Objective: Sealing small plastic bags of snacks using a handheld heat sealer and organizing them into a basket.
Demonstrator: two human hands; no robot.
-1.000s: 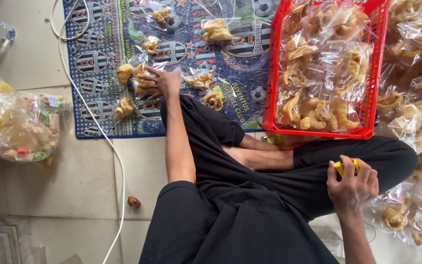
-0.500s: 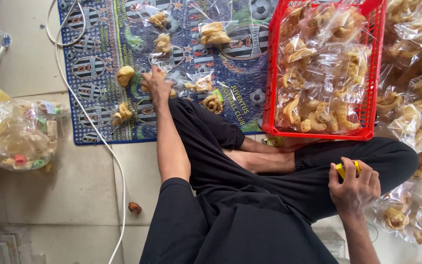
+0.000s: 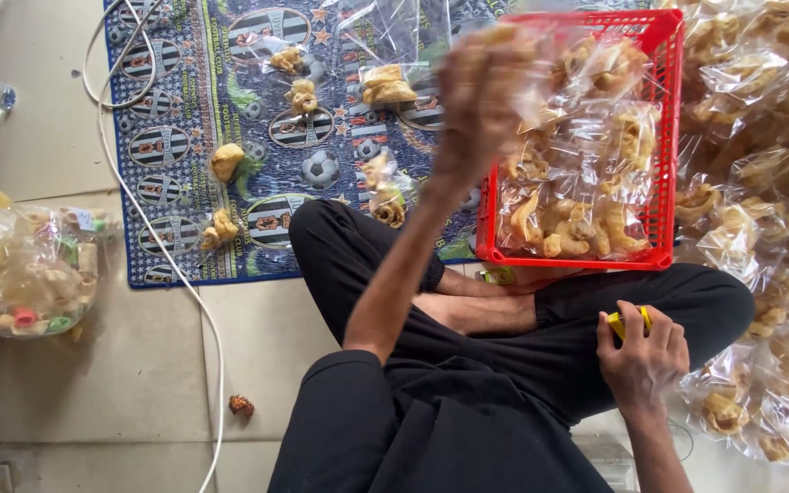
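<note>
Clear plastic snack bag (image 3: 513,55), blurred, sits clutched in our left hand (image 3: 477,100) over the red crate (image 3: 577,260) (already well stocked). Our right hand (image 3: 641,361) is curled around a yellow tool (image 3: 621,321). We judge sealing comes next, needing a steady bag mouth.

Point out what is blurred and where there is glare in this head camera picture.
Head view: the raised left hand and the clear bag it holds are smeared by motion blur; the right hand, closed on a small yellow object, is sharp. Soft, even light; pale glare streaks the plastic snack bags and the red basket contents.
</note>
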